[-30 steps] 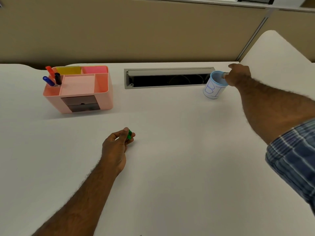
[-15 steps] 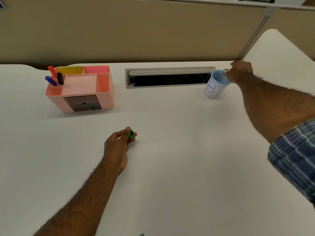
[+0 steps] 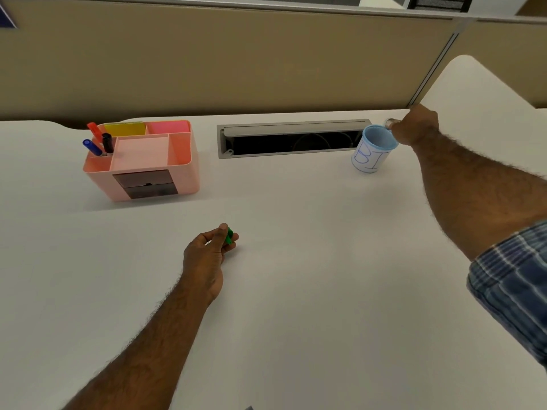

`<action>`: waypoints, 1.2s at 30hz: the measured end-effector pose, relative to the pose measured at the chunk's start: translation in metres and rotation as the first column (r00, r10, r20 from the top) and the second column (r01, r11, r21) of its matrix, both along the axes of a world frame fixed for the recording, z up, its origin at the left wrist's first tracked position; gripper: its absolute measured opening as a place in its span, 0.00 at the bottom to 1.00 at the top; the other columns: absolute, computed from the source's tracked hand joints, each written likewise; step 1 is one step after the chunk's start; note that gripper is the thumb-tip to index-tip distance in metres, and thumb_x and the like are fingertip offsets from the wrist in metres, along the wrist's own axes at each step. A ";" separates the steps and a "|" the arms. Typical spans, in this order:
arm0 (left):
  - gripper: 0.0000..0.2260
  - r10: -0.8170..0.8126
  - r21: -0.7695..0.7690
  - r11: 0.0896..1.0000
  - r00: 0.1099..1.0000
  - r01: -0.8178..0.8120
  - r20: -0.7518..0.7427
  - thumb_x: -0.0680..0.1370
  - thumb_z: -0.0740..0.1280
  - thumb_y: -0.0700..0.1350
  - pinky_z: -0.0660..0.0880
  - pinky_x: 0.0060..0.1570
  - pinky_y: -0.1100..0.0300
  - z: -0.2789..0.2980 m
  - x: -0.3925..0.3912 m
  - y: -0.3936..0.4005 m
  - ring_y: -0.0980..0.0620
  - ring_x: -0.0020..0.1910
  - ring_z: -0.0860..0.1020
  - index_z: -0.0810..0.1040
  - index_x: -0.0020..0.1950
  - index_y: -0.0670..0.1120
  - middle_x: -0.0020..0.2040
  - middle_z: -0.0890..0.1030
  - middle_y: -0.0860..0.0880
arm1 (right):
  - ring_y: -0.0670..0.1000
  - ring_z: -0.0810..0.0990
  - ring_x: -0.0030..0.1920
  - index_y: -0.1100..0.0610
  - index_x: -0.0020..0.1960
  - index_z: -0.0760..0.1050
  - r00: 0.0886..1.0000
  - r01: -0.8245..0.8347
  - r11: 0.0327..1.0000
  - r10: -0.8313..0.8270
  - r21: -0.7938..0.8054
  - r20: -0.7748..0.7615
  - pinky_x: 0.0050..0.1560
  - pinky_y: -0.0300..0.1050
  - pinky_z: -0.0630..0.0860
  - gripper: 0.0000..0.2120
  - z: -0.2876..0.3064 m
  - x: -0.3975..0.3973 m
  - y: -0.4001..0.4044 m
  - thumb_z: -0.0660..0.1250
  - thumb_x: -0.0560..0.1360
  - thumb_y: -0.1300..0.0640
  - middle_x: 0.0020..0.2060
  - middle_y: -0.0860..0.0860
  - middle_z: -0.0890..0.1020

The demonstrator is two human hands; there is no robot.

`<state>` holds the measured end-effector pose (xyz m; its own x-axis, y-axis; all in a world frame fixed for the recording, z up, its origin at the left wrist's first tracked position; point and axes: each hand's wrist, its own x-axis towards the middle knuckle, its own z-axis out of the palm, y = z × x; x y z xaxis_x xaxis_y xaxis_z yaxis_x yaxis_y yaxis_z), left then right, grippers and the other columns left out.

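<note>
My left hand point(image 3: 207, 253) rests on the white desk near the middle and pinches a small green object point(image 3: 228, 235) between thumb and fingers; most of that object is hidden. Far to the right, my right hand point(image 3: 416, 127) grips the handle side of a light blue mug point(image 3: 373, 150) with blue lettering on a white label. The mug stands upright on the desk by the right end of the cable slot.
A pink desk organizer point(image 3: 142, 164) stands at the back left, holding red, blue and black markers point(image 3: 99, 142) and yellow and pink sticky notes. A grey cable slot point(image 3: 291, 137) is set into the desk's back. A beige partition rises behind; a second desk section lies at the right.
My right hand at the mug's handle has shifted slightly; the mug stays on the desk. My left hand keeps its pinch on the green object in the same spot.
</note>
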<state>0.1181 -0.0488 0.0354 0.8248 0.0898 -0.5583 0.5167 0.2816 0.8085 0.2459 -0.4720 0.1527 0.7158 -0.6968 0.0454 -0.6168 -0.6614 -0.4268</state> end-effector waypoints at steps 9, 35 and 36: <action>0.14 0.008 -0.021 1.000 0.999 -0.007 0.033 0.77 0.68 0.48 0.73 0.46 0.62 0.004 -0.005 -0.003 0.52 0.46 0.81 0.77 0.59 0.41 0.52 0.84 0.44 | 0.45 0.75 0.32 0.56 0.47 0.77 0.816 -0.325 0.296 -0.393 0.898 0.424 0.30 0.34 0.67 0.08 0.004 -0.018 0.066 0.66 0.77 0.51 0.40 0.49 0.81; 0.07 0.069 -0.059 0.996 0.994 -0.065 0.080 0.78 0.66 0.49 0.70 0.45 0.59 0.008 -0.027 -0.002 0.50 0.49 0.80 0.79 0.48 0.46 0.47 0.85 0.47 | 0.46 0.74 0.35 0.57 0.53 0.79 0.984 -0.168 0.021 0.055 0.986 0.167 0.33 0.38 0.69 0.08 -0.102 -0.194 0.303 0.64 0.79 0.56 0.45 0.52 0.84; 0.08 0.073 -0.061 0.996 0.994 -0.068 0.085 0.78 0.66 0.49 0.70 0.45 0.59 0.007 -0.028 -0.002 0.50 0.50 0.80 0.79 0.49 0.46 0.48 0.85 0.47 | 0.47 0.74 0.35 0.57 0.53 0.78 0.984 -0.171 0.046 0.058 0.984 0.168 0.33 0.38 0.69 0.08 -0.104 -0.197 0.305 0.64 0.79 0.56 0.46 0.53 0.84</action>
